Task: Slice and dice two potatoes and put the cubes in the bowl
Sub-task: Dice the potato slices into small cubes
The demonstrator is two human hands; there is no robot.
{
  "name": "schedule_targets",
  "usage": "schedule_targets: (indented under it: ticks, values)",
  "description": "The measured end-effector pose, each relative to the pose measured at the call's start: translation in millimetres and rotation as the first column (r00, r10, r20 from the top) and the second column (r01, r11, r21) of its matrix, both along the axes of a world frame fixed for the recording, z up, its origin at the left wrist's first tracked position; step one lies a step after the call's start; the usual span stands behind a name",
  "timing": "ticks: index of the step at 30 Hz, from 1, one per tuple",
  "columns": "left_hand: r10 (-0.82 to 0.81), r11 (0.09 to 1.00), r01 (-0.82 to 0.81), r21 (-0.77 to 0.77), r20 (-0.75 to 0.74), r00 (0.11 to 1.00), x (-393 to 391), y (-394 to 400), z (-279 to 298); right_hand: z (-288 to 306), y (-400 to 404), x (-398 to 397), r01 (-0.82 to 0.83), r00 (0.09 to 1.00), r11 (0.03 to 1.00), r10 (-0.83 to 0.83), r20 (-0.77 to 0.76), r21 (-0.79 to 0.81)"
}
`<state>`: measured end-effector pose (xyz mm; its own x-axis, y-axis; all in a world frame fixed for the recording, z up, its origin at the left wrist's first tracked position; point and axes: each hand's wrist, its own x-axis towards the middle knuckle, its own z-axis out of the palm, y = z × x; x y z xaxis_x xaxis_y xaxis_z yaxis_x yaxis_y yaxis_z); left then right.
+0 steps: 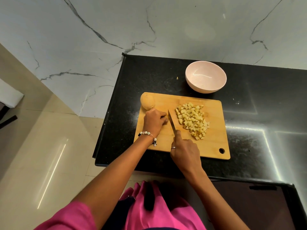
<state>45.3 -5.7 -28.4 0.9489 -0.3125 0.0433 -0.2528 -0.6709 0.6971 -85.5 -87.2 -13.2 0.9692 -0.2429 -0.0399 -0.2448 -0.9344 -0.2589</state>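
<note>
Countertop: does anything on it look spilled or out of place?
One small pale scrap lies alone on the black countertop, left of the empty pink bowl, off the cutting board. It looks like a stray potato bit. The cubes are otherwise heaped on the board.

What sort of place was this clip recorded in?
Most likely a home kitchen: a black granite counter against a marble-look wall, with a wooden cutting board, diced potato cubes and a pink bowl.

Left hand [155, 120] fingers curled downward; right hand [184, 151] fisted, forefinger extended.
</note>
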Motion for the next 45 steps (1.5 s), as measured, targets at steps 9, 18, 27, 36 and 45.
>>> schedule_targets:
  ticks: [9,18,27,36,45]
  values:
    - [0.001,0.998,-0.002,0.059,0.025,1.0,3,6,-4,-1,4,15,0.004,1.0,1.0,-0.004,0.018,0.006]
    - [0.067,0.997,-0.065,-0.034,0.057,0.996,0,7,-15,-5,6,15,-0.009,1.0,1.0,0.009,0.028,0.007]
    - [0.058,0.997,-0.054,-0.057,0.067,0.996,-1,9,-15,-8,22,19,-0.047,0.999,0.985,0.048,0.006,-0.165]
    - [0.045,0.994,-0.043,-0.102,0.017,0.999,1,13,-16,3,12,-1,-0.007,1.0,0.998,0.006,-0.022,-0.056]
    - [0.069,0.99,-0.058,-0.126,0.087,0.994,-4,15,-20,5,18,12,-0.013,0.999,0.997,0.01,-0.037,-0.077]
